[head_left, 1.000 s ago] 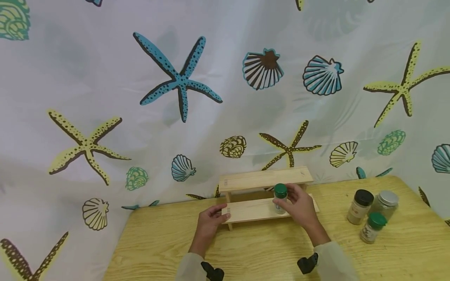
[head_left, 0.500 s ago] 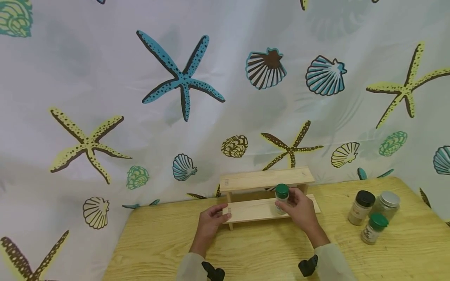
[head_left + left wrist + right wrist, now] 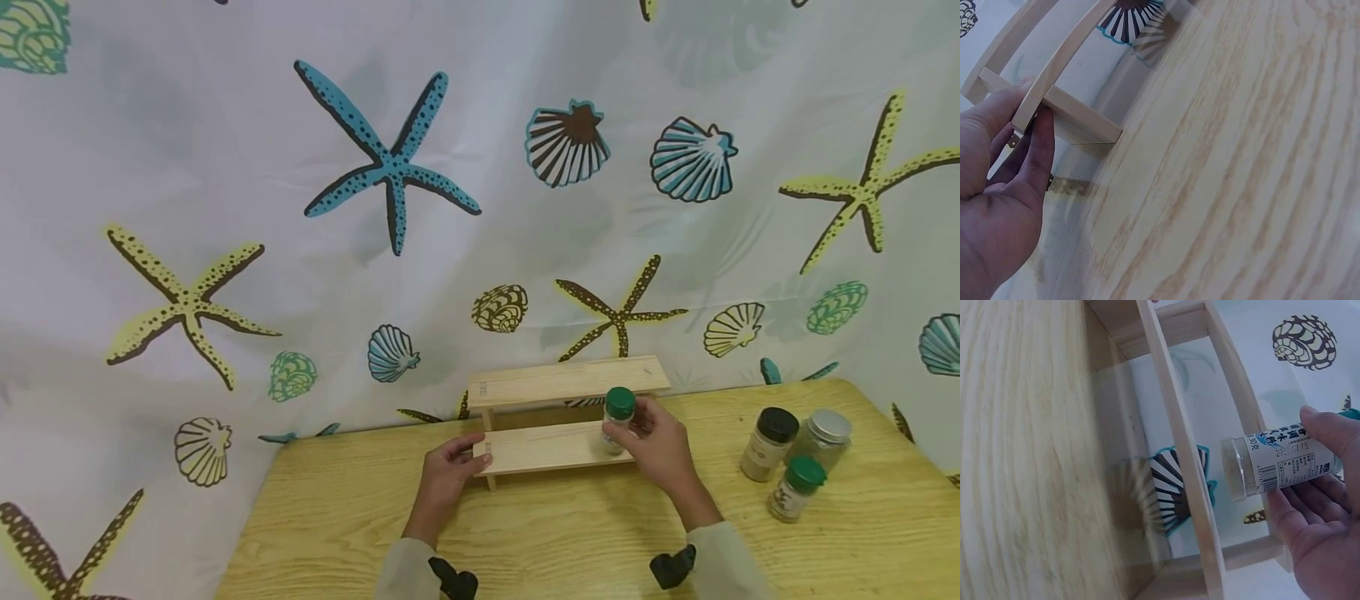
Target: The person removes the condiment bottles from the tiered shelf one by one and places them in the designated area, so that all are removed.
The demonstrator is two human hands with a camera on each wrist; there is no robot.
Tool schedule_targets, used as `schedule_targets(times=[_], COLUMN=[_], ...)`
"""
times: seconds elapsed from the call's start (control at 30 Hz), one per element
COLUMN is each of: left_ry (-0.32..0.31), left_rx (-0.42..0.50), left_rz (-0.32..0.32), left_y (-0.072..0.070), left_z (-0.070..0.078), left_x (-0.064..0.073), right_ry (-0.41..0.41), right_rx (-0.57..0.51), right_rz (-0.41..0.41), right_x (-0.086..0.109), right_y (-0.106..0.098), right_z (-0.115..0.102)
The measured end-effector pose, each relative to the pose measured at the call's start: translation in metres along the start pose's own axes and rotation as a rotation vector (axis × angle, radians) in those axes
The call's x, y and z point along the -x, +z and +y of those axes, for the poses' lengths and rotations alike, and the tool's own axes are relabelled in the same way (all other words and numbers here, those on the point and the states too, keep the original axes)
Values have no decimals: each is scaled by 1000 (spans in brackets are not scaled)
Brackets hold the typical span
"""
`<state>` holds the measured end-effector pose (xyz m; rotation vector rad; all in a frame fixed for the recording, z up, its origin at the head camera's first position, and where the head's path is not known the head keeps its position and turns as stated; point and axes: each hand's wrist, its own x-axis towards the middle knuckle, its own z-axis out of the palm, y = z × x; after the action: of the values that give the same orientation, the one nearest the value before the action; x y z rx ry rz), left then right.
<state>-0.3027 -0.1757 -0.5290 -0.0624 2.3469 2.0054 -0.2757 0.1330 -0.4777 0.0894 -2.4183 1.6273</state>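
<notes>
A small two-tier wooden rack stands on the table, with a lower board (image 3: 540, 447) in front of a raised upper board (image 3: 562, 382). My left hand (image 3: 442, 479) grips the left end of the lower board, thumb on top and fingers beneath; the left wrist view shows this hold (image 3: 1013, 169). Toward the rack's right end, my right hand (image 3: 663, 446) holds a clear spice jar (image 3: 619, 406) with a green lid, upright over the lower board. In the right wrist view, a gap shows between the jar's base (image 3: 1238, 469) and the board's edge.
Right of the rack, three more jars stand close together on the wood-grain table (image 3: 337, 517): a black-lidded jar (image 3: 768, 446), a silver-lidded jar (image 3: 825, 437) and a green-lidded jar (image 3: 797, 490). Behind the rack hangs a cloth (image 3: 465, 250) printed with shells and starfish.
My right hand has carried the green-lidded spice jar a short way right along the lower board. The left hand keeps its hold on the board's left end.
</notes>
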Motion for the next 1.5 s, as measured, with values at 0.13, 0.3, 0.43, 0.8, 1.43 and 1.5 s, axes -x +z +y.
schedule_targets(times=[0.13,0.3,0.43,0.8,1.43,1.5], left_ry=[-1,-4,0,1,27,28], left_rx=[-5,-14,-9,-15,-34,-32], left_rz=[14,46,62,106,90,81], left_y=[2,6,9,14,9,8], left_z=[-2,-5,-6,-3,-6,-6], left_x=[7,16,25,24,-2,-5], right_ry=[-29,-68,-100,-191,-82,-57], right_rx=[-5,40,88,115,192,214], right_rz=[9,28,53,150,354,392], right_x=[7,18,25,24,28,26], right_y=[-17,-40,-56,-100,-165,-170], right_z=[-2,-2,-1,-11,17,33])
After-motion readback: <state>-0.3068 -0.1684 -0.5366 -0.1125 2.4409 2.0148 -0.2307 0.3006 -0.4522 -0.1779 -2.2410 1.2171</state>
